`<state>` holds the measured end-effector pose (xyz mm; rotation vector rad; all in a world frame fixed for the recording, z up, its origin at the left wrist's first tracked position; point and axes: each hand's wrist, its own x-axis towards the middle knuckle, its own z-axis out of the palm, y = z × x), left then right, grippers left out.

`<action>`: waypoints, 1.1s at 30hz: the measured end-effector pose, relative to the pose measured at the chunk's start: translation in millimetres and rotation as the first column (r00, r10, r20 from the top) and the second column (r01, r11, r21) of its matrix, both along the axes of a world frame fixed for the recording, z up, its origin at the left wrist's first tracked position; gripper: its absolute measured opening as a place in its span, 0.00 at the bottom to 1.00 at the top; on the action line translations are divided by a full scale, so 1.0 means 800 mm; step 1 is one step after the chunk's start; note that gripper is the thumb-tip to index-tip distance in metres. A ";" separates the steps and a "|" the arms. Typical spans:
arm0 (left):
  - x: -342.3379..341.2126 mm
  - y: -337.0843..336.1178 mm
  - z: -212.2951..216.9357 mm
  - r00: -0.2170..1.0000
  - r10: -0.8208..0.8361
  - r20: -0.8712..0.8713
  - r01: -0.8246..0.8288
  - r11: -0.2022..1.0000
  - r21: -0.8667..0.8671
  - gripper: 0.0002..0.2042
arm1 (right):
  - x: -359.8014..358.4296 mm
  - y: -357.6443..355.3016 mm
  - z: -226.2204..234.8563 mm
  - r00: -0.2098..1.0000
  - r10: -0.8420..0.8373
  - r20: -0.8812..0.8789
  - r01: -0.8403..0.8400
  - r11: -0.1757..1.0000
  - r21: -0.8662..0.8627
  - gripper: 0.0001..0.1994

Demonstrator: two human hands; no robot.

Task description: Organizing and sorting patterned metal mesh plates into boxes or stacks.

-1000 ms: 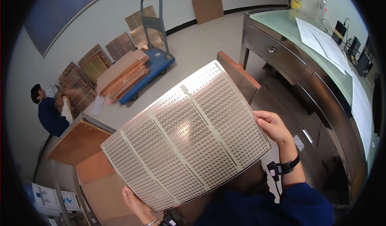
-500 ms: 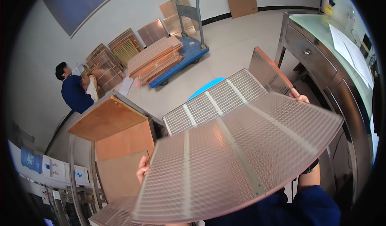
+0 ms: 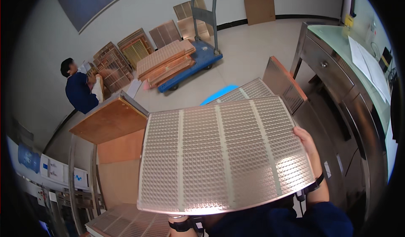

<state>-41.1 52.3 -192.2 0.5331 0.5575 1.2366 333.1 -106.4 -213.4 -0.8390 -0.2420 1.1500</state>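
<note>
A large, thin circuit board panel (image 3: 225, 157), copper-silver with rows of small patterns split by pale strips, is held up in front of me. My right hand (image 3: 308, 140) grips its right edge, with fingers at the upper side. My left hand is hidden behind the panel; only the left wrist with a black strap (image 3: 182, 225) shows below its lower edge. Behind the held panel, a similar patterned panel (image 3: 244, 91) leans, partly covered. Another panel with a copper edge (image 3: 283, 83) stands upright to its right.
A wooden-panelled rack (image 3: 112, 123) stands at left, with more panels (image 3: 126, 222) low beside it. A blue trolley (image 3: 204, 62) carries stacked copper boards (image 3: 164, 62). A co-worker (image 3: 82, 87) crouches near boards along the wall. A metal desk (image 3: 329, 60) with papers is at right.
The held panel has swung from a slanted tilt to nearly level across my view, facing me more fully. My left fingers, earlier seen at its left edge, are now hidden behind it.
</note>
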 end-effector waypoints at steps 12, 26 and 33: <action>0.079 -0.054 -0.016 0.969 -0.244 -0.040 0.244 0.970 -0.007 0.25 | -0.098 0.042 -0.026 0.975 0.221 -0.005 -0.215 0.953 0.212 0.26; 0.015 -0.002 0.014 0.917 -0.315 -0.246 0.331 0.943 0.026 0.28 | -0.010 0.007 -0.015 0.959 0.218 0.179 -0.240 0.964 0.111 0.32; 0.057 -0.023 -0.025 0.955 -0.152 0.256 0.167 0.985 -0.038 0.32 | -0.074 0.038 -0.040 0.996 0.083 -0.040 -0.067 0.953 0.295 0.32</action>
